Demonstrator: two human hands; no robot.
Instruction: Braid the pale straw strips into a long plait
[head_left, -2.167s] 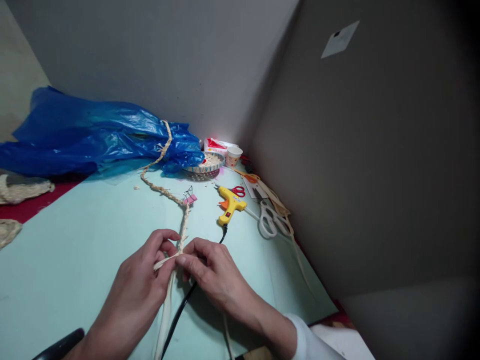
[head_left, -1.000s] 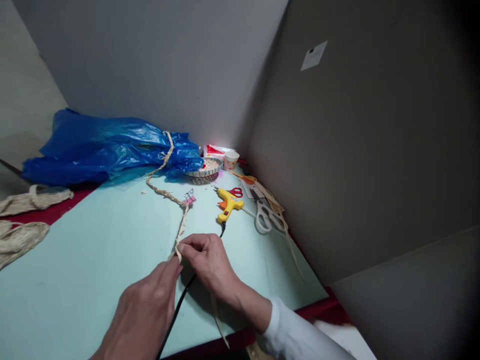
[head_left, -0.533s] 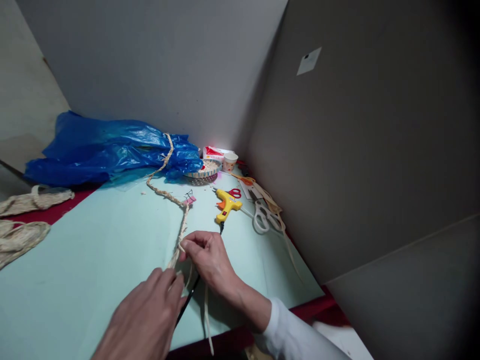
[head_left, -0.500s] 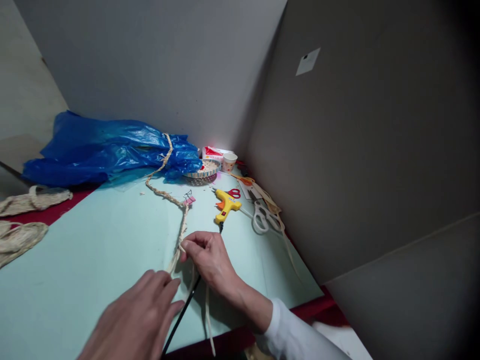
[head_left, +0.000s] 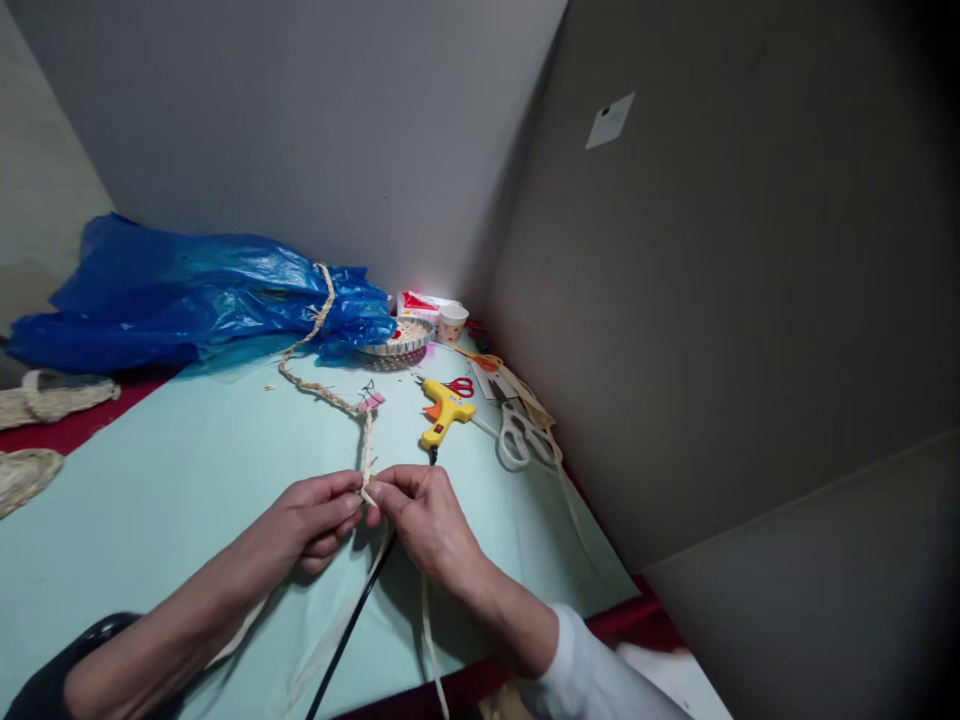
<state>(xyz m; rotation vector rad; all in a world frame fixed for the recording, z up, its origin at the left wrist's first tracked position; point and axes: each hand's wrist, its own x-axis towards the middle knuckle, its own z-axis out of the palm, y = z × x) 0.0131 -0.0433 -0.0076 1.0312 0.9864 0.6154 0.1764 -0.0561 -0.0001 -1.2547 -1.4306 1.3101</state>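
Note:
A pale braided cord (head_left: 368,440) runs from the blue plastic bag down to my fingers, with a pink binder clip (head_left: 371,402) fixed on it partway. My left hand (head_left: 319,520) pinches the braid's near end from the left. From the other side, my right hand (head_left: 427,520) is closed on the same spot, thumb against forefinger. Loose strands (head_left: 429,630) trail from beneath the hands towards the table's front edge. A black cable (head_left: 352,625) passes under the right hand.
Beyond the hands lies a yellow glue gun (head_left: 448,412), with red-handled scissors (head_left: 461,387) and white-handled scissors (head_left: 517,435) nearby. A blue plastic bag (head_left: 202,300), a round basket (head_left: 397,350) and a paper cup (head_left: 452,322) stand at the back. Woven slippers (head_left: 56,398) lie at left.
My left hand has moved up and forward from the near strands to the braid's end, beside the right hand, and now pinches there. My right hand has stayed at the braid.

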